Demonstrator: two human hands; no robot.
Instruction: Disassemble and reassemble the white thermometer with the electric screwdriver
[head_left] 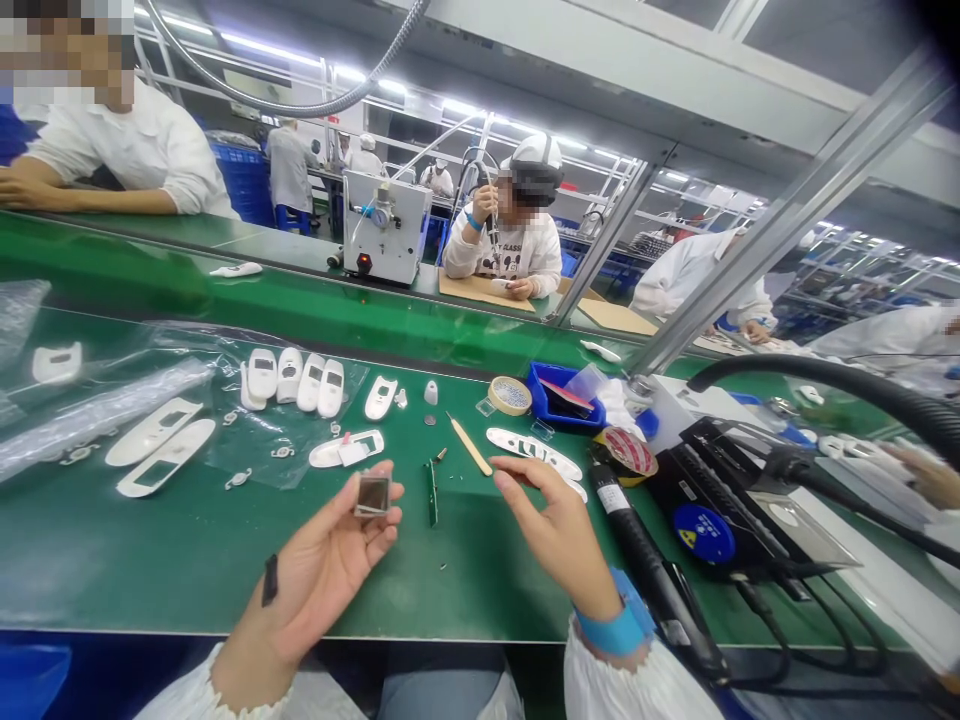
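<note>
My left hand (330,560) is raised over the green bench (150,560), palm up, its fingers pinching a small square grey display module (372,496). My right hand (559,530), with a blue wrist strap (615,625), hovers just right of it, fingers curled inward with nothing visible in them. Between the hands a narrow green circuit board (433,492) lies on the bench. Just beyond it lie a wooden stick (470,445) and a white casing half (346,449).
White casings (296,380) lie on plastic sheets at left. At right are a tape roll (510,395), a blue tray (559,395), a black tool handle (645,560) and a black unit (720,500) with hose. Other workers sit across the conveyor.
</note>
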